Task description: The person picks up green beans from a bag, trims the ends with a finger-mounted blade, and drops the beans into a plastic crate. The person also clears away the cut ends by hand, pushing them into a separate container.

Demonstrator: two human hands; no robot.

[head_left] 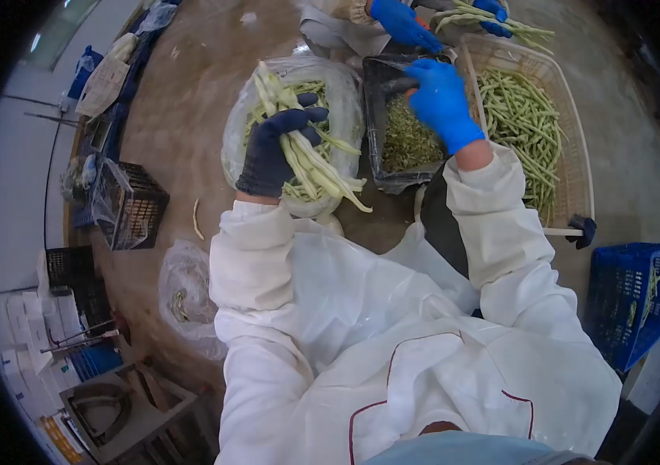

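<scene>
beans [310, 164], long, pale and ridged, are clamped in the dark-gloved left hand [274, 147], above a crinkled clear bag [348, 105]. apart from it, the blue-gloved right hand [442, 105] bends its fingers over a black tray [374, 143] of green scraps [409, 141]; whether they grip, i cannot tell.

A blue crate [631, 298] sits right; white boxes [35, 325] stand left.

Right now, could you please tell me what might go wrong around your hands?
The long beans fan out from the left hand, so one could slip free. The right hand is close to the co-worker's hand at the black crate, so the two might bump.
</scene>
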